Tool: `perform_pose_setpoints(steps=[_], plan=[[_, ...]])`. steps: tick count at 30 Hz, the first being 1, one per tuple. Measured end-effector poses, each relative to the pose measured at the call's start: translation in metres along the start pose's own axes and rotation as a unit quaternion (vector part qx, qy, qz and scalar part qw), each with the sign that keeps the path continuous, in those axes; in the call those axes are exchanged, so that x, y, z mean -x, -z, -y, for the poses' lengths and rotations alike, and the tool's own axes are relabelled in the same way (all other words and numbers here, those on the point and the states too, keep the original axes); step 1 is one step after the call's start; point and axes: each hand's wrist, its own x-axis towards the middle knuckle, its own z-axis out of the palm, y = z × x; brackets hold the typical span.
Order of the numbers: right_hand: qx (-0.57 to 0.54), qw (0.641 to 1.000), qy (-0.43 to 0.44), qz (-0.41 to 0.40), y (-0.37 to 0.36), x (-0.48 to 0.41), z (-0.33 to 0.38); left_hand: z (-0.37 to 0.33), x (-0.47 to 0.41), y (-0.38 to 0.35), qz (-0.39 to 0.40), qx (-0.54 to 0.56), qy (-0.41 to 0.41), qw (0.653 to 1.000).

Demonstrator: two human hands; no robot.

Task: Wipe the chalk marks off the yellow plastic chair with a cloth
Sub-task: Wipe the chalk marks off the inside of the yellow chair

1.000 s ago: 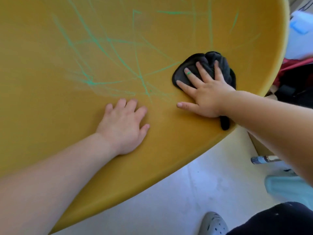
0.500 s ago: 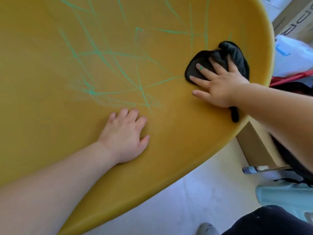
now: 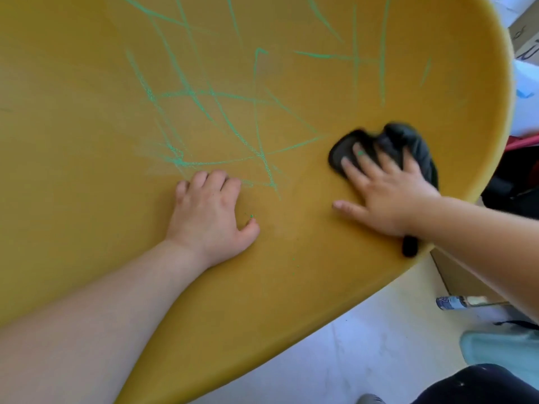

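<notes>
knee in dark trousers (image 3: 481,386) and the toe of a grey shoe (image 3: 369,399) at the bottom right, over a pale floor (image 3: 364,345). a teal thing (image 3: 501,349) sits on the floor to the right, can't tell what it is. yellow chair (image 3: 291,287) fills most of the view, its curved edge running from bottom left up to the right. left hand (image 3: 208,217) is palm down on the chair near the middle, fingers slightly bent, thumb out, holding nothing. a few green specks lie on the plastic by its thumb. right hand (image 3: 388,196) is further right, close to the chair's edge, fingers spread and straight, pressing down on a black cloth (image 3: 414,141); its thumb lies off the cloth on bare plastic. hand and cloth are blurred. there is a green smear on one finger. the cloth is bunched under and beyond the fingertips, flat on the chair, with one end poking out under the wrist at the rim. green chalk marks (image 3: 214,94) criss-cross the plastic above the left hand and run to just left of the cloth, with more lines higher up toward the far rim. past the rim on the right: a small bottle (image 3: 455,302) lying by a cardboard box (image 3: 460,282), plus white, red and dark clutter that is too cropped to identify.
</notes>
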Motion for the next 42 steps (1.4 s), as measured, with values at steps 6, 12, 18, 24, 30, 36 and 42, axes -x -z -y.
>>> perform_pose_setpoints(steps=[6, 12, 18, 24, 30, 36, 42], plan=[[-0.068, 0.995, 0.012, -0.066, 0.011, -0.088, 0.033, 0.022, -0.008, 0.015, -0.116, 0.158, 0.11, 0.974], [-0.15, 0.971, 0.181, -0.035, 0.024, -0.091, 0.108, 0.05, -0.008, 0.049, 0.038, -0.053, 0.176, 0.982], [-0.195, 0.895, 0.391, 0.091, 0.004, 0.053, 0.104, 0.051, 0.025, 0.053, 0.087, -0.096, 0.042, 0.991], [-0.145, 0.962, 0.22, 0.072, 0.009, 0.044, 0.044, 0.038, 0.029, 0.052, 0.103, -0.061, 0.003, 0.993], [-0.149, 0.979, 0.114, 0.081, 0.012, -0.006, 0.087, 0.056, 0.031, 0.056, 0.114, -0.086, 0.036, 0.989], [-0.186, 0.885, 0.416, 0.094, 0.012, 0.12, 0.126, 0.066, 0.035, 0.065, 0.134, -0.109, 0.039, 0.984], [-0.143, 0.946, 0.278, 0.091, 0.008, 0.063, 0.091, 0.06, 0.04, 0.062, 0.161, -0.141, 0.026, 0.976]])
